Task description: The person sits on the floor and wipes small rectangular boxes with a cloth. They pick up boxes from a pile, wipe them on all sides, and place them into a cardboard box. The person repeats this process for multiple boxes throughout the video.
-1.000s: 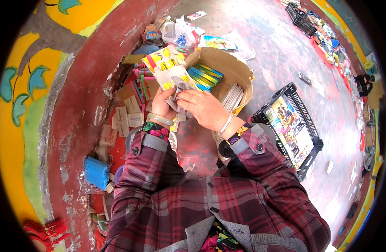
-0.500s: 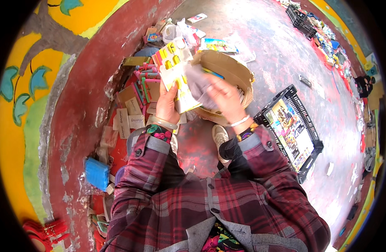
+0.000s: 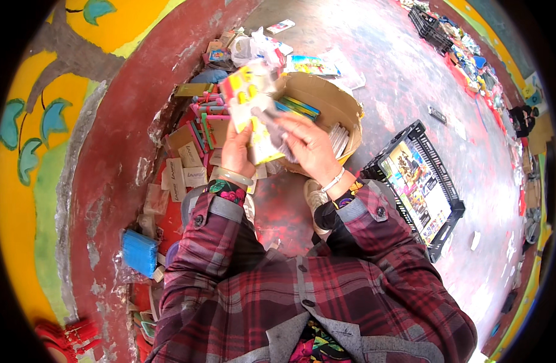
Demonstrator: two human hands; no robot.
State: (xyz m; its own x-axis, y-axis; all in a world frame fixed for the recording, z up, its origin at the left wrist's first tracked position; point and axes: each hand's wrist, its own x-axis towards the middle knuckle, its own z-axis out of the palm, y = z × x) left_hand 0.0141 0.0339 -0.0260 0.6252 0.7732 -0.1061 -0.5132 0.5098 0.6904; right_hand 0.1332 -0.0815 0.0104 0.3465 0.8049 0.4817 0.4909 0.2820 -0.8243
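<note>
Left of the carton (image 3: 344,100), left hand (image 3: 237,150) holds a long card (image 3: 246,97) pointing away; right hand (image 3: 314,148), carton side, holds grey cloth (image 3: 284,151).

L hand (image 3: 237,150) has its thumb on top, other fingers mostly hidden. R hand (image 3: 315,148) is nr it, back up, fingers bent. Both arms reach fwd w/ bent elbows.

Dark printed lettering across several small off-white boxes (image 3: 195,176)
</note>
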